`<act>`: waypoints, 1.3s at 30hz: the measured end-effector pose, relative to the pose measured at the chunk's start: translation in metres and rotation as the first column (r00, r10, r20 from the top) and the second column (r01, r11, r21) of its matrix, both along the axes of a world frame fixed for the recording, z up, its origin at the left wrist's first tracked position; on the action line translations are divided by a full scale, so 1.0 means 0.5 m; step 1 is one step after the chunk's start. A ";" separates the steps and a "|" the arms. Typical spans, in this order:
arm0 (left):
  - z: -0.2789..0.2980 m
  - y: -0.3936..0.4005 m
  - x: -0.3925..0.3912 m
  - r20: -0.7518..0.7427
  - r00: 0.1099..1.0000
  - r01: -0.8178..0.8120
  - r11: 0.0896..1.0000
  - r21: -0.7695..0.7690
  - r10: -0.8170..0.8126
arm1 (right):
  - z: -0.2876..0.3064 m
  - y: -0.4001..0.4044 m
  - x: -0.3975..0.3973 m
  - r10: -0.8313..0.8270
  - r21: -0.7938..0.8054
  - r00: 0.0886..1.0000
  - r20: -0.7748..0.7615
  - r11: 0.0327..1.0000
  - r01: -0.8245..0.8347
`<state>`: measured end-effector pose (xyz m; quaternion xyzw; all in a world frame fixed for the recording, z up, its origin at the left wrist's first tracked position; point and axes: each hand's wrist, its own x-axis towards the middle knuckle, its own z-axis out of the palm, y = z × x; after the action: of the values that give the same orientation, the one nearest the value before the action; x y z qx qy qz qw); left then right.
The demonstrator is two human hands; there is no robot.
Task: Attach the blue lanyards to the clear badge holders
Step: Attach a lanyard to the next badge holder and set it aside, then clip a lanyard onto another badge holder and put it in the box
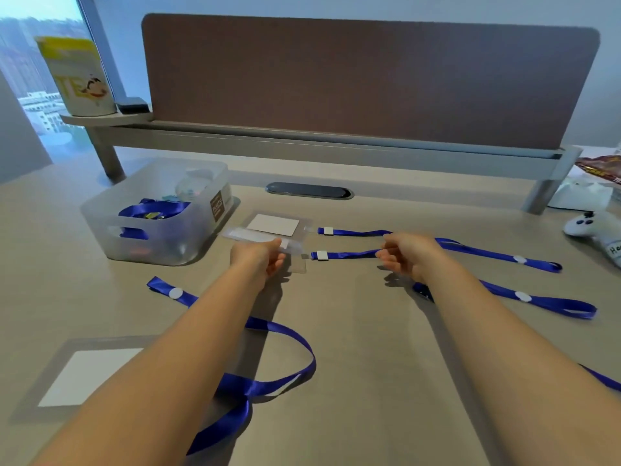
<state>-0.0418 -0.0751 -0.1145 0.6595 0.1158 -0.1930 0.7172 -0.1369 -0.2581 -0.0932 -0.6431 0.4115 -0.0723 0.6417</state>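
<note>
Left hand: my left hand point(260, 255) pinches a clear badge holder point(258, 237) by its near edge, lifted just off the tabletop point(369, 331), right of the plastic bin point(158, 213).
Right hand: my right hand point(405, 255) grips a blue lanyard point(349, 254), fingers curled round the strap; its white-clipped end points back toward the bin.
Clip: it seems to meet the held holder's tab, though blur hides the joint.
Second holder: a second badge holder point(274, 224) lies flat just behind the held one, a second lanyard point(356, 233) at its tab.
Bin: more blue straps inside.
Spare holder: a third badge holder point(87, 375) lies well nearer me than the bin.
</note>
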 end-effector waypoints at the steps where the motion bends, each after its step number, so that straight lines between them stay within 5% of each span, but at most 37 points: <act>1: 0.000 0.005 -0.001 -0.029 1.000 0.012 1.000 -0.014 -0.012 | 0.003 0.007 0.000 0.021 -0.061 1.000 -0.022 0.998 -0.022; 7: 0.019 0.057 -0.019 -0.088 0.979 0.184 0.983 -0.002 -0.184 | 0.012 0.078 -0.006 0.214 -0.474 0.970 -0.118 0.846 -0.244; 11: 0.032 0.120 -0.019 0.082 0.947 0.252 0.876 0.412 -0.311 | 0.002 0.139 -0.005 0.338 -0.677 0.887 -0.316 0.575 -0.460; 16: 0.036 0.219 -0.028 0.307 0.787 0.119 0.619 0.777 -0.536 | -0.012 0.217 0.010 0.423 -0.687 0.818 -0.389 0.459 -0.564; 24: 0.015 0.349 -0.047 -0.004 0.700 0.234 0.224 0.946 -0.714 | -0.020 0.330 0.022 0.610 -0.594 0.630 -0.481 0.301 -0.746; 30: 0.016 0.370 -0.053 -0.148 0.652 0.273 0.048 0.961 -0.743 | -0.033 0.342 0.041 0.489 -0.638 0.643 -0.589 0.206 -0.742; 35: 0.008 0.358 -0.054 -0.212 0.653 0.337 0.029 0.941 -0.727 | -0.037 0.320 0.041 0.348 -0.700 0.727 -0.592 0.225 -0.678; 39: 0.009 0.350 -0.054 -0.250 0.662 0.355 0.002 0.935 -0.707 | -0.029 0.328 0.036 0.428 -0.732 0.753 -0.500 0.255 -0.632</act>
<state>-0.0687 0.1000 -0.1100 0.9550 -0.1645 -0.2422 0.0481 -0.1189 -0.0939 -0.1078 -0.9778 0.1339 0.0144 0.1603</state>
